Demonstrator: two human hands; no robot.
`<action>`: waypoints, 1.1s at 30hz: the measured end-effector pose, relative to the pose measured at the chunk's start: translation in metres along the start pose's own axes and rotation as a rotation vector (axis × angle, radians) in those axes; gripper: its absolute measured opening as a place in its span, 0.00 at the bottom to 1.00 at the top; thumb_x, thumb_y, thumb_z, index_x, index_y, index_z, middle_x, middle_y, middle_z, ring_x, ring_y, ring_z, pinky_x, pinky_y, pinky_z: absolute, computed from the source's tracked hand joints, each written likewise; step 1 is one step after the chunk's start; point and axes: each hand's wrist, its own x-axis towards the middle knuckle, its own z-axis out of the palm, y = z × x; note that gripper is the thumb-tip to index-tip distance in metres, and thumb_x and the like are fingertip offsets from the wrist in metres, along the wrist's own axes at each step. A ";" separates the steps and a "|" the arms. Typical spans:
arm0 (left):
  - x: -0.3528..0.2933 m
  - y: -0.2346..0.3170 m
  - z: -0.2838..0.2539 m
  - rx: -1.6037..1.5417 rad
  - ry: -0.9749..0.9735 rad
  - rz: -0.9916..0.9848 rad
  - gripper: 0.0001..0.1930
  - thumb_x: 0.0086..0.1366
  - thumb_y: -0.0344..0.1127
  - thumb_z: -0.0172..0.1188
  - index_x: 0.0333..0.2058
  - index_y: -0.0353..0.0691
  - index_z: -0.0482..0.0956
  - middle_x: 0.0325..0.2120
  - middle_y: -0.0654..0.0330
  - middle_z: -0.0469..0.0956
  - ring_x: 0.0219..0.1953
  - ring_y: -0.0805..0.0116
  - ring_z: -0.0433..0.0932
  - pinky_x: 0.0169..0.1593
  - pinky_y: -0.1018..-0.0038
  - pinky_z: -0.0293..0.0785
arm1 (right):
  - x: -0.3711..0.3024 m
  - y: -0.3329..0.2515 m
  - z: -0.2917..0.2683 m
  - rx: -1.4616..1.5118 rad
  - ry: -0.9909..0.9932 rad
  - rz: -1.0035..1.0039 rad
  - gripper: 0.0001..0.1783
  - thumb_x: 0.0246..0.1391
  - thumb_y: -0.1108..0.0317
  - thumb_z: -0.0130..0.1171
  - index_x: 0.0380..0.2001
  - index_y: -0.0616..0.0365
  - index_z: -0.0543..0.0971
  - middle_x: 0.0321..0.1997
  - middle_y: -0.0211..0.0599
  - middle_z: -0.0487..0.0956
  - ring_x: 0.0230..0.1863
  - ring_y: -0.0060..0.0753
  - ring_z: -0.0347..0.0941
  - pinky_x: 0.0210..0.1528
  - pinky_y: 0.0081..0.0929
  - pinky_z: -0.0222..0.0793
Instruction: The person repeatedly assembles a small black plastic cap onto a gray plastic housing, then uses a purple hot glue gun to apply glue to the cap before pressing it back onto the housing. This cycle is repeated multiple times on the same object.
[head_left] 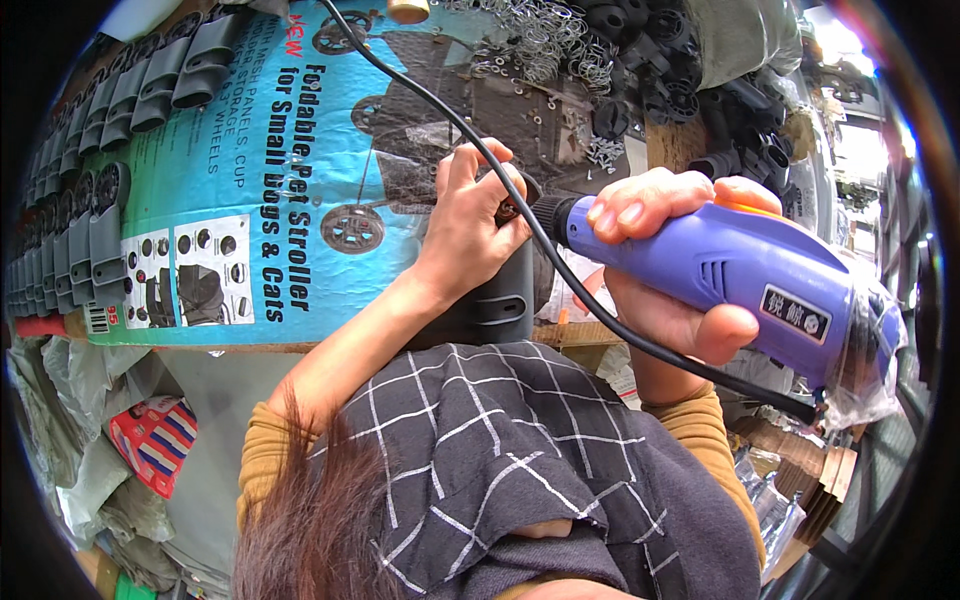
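Dark grey plastic wheel housing (503,300) looks mid-job, at the front edge of a blue printed cardboard sheet (185,190).
Left hand (465,225) is clamped round its top end, right hand (650,312) wrapped round a chunky purple plastic power driver (735,270), nose by the left fingers; can't tell if a screw's in. Lined-up grey plastic wheel units (108,240) off left seem done; loose black plastic wheels (678,97) and shiny metal springs (540,45) up top suggest plenty left.
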 end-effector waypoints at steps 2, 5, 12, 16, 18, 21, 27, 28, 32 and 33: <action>0.002 -0.002 0.001 0.016 0.002 0.022 0.15 0.46 0.28 0.68 0.34 0.44 0.75 0.47 0.52 0.68 0.51 0.49 0.65 0.53 0.57 0.64 | 0.001 0.000 0.002 -0.017 -0.017 -0.012 0.48 0.44 0.26 0.59 0.57 0.50 0.63 0.33 0.43 0.74 0.35 0.39 0.72 0.40 0.40 0.72; 0.004 -0.003 0.002 -0.007 0.003 0.065 0.20 0.46 0.27 0.66 0.40 0.42 0.74 0.48 0.50 0.68 0.51 0.48 0.67 0.54 0.56 0.64 | 0.002 -0.001 0.004 -0.076 -0.043 -0.005 0.49 0.43 0.26 0.60 0.56 0.51 0.62 0.32 0.43 0.74 0.34 0.39 0.73 0.39 0.40 0.73; 0.002 -0.003 0.007 -0.065 0.065 -0.003 0.23 0.46 0.22 0.62 0.44 0.39 0.74 0.48 0.48 0.69 0.50 0.46 0.70 0.54 0.59 0.67 | 0.007 0.009 0.001 0.003 -0.098 -0.030 0.49 0.41 0.28 0.62 0.56 0.52 0.62 0.31 0.41 0.75 0.32 0.40 0.74 0.38 0.42 0.73; 0.003 -0.005 0.008 -0.082 0.060 0.006 0.21 0.46 0.22 0.61 0.43 0.39 0.74 0.48 0.48 0.69 0.50 0.46 0.70 0.53 0.59 0.67 | 0.014 0.015 -0.010 -0.002 -0.253 -0.041 0.49 0.41 0.30 0.63 0.56 0.53 0.61 0.32 0.41 0.76 0.32 0.40 0.75 0.36 0.41 0.74; 0.004 -0.005 0.008 -0.086 0.065 -0.002 0.21 0.46 0.21 0.61 0.43 0.39 0.74 0.47 0.48 0.70 0.50 0.46 0.70 0.54 0.58 0.67 | 0.016 0.016 -0.014 -0.007 -0.259 -0.010 0.50 0.39 0.29 0.63 0.55 0.53 0.61 0.33 0.42 0.76 0.32 0.40 0.75 0.37 0.42 0.74; 0.005 -0.003 0.007 -0.080 0.052 -0.019 0.21 0.46 0.21 0.61 0.42 0.38 0.74 0.48 0.48 0.69 0.49 0.45 0.71 0.53 0.58 0.67 | 0.016 0.012 -0.016 -0.086 -0.296 0.033 0.51 0.38 0.28 0.63 0.55 0.53 0.61 0.33 0.42 0.77 0.33 0.40 0.76 0.38 0.43 0.75; 0.008 0.003 -0.001 0.038 -0.011 0.025 0.18 0.52 0.27 0.62 0.44 0.37 0.74 0.43 0.49 0.72 0.48 0.49 0.73 0.52 0.61 0.70 | 0.004 -0.010 -0.021 -0.236 -0.095 0.169 0.43 0.47 0.32 0.61 0.52 0.56 0.63 0.30 0.45 0.76 0.31 0.42 0.75 0.38 0.43 0.74; 0.007 0.004 -0.003 -0.037 -0.053 -0.069 0.18 0.53 0.30 0.63 0.45 0.37 0.74 0.43 0.49 0.73 0.46 0.50 0.74 0.51 0.62 0.71 | 0.002 -0.009 -0.029 -0.175 0.121 0.084 0.40 0.50 0.34 0.60 0.51 0.56 0.63 0.30 0.46 0.77 0.30 0.42 0.75 0.37 0.42 0.74; 0.002 0.006 -0.008 -0.057 -0.108 -0.117 0.19 0.56 0.35 0.65 0.46 0.38 0.74 0.41 0.51 0.74 0.44 0.52 0.76 0.49 0.64 0.72 | -0.006 0.006 -0.111 -0.556 0.613 0.189 0.35 0.49 0.44 0.66 0.48 0.58 0.65 0.32 0.46 0.78 0.30 0.42 0.77 0.37 0.38 0.74; 0.001 0.006 -0.008 -0.040 -0.092 -0.082 0.18 0.56 0.35 0.65 0.45 0.38 0.74 0.40 0.50 0.75 0.44 0.52 0.76 0.49 0.64 0.72 | -0.011 0.017 -0.137 -0.849 0.661 0.297 0.33 0.48 0.50 0.70 0.46 0.60 0.67 0.35 0.46 0.78 0.33 0.43 0.78 0.40 0.34 0.74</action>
